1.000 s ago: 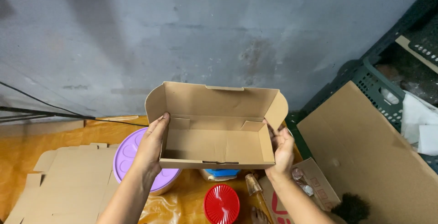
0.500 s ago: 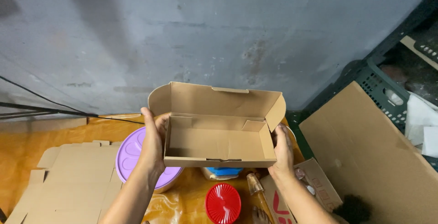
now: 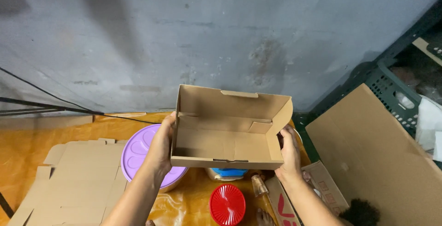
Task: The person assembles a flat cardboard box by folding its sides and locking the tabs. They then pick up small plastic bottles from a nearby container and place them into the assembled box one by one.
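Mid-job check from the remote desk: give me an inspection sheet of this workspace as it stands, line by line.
Surface: orange plastic sheet on the floor, wrinkled.
Job's things: open brown cardboard box, empty inside, lid flap up.
Clutter: round purple lid on a tub; ribbed red round lid; flat unfolded cardboard blank; large cardboard sheet; small printed carton.
Grippers: left hand grips the box's left side; right hand grips its right side.
Cables: black cables along the wall base.
Surroundings: grey concrete wall; green plastic crate at right.
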